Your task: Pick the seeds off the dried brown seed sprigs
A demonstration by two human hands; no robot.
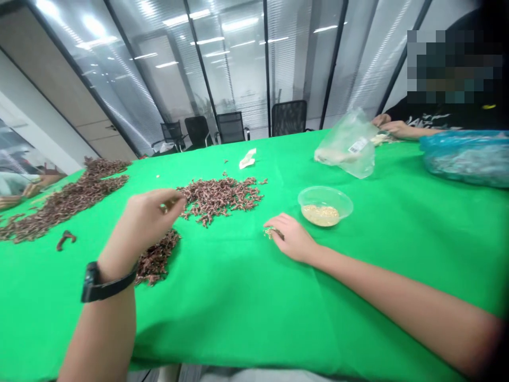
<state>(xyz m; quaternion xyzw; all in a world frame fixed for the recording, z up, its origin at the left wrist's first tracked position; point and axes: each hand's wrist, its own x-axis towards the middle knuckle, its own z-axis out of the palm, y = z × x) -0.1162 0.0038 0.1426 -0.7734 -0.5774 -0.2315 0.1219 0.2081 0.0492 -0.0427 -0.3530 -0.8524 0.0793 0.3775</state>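
Observation:
My left hand (153, 215), a black watch on its wrist, is raised over the heaps with thumb and fingertips pinched together; whatever it may hold is too small to make out. Below and beyond it lie a near pile (159, 257) and a larger pile (220, 196) of brown, knobbly dried pieces. My right hand (292, 237) rests low over the green cloth, fingers curled round small pale seeds (268, 232), with a dark bit showing by the thumb. Just beyond it stands a clear plastic bowl (345, 204) with pale yellow seeds (322, 215) inside.
A long brown heap (67, 204) and another person's hands (32, 191) are at far left. A loose dark piece (66, 240) and crumpled paper (248, 158) lie on the cloth. At right are a clear bag (345, 148), a blue bag (465, 159) and a co-worker's hands (392, 127).

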